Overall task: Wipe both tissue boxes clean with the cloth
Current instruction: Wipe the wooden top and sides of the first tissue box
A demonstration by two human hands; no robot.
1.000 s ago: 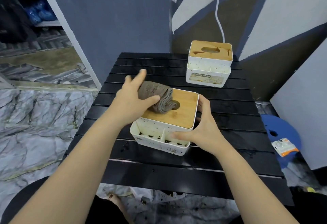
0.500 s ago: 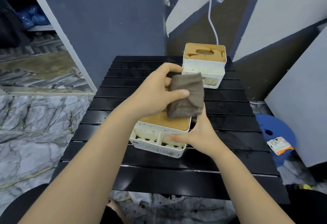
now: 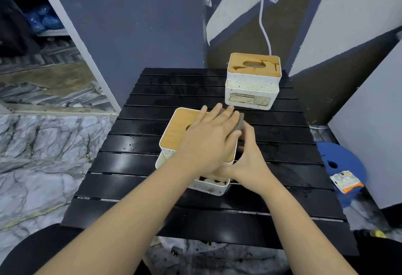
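Note:
The near tissue box (image 3: pixel 180 129), white with a wooden lid, stands on the black slatted table (image 3: pixel 134 166). My left hand (image 3: pixel 208 137) lies flat with straight fingers on the right part of its lid, pressing down a grey-brown cloth (image 3: pixel 240 121). Only the cloth's right edge shows past my fingers. My right hand (image 3: pixel 250 161) grips the box's right side near the front corner. The far tissue box (image 3: pixel 252 87), speckled white with a worn label, stands at the table's back right, apart from both hands.
A blue stool (image 3: pixel 341 161) with an orange-and-white packet (image 3: pixel 345 180) stands right of the table. A white cable (image 3: pixel 264 24) hangs down the wall behind the far box. Shelves stand at the far left over a marble-pattern floor.
My left hand lifted the cloth off the lid's left part, carried it right, and now presses it flat on the lid's right side. My right hand stayed on the box.

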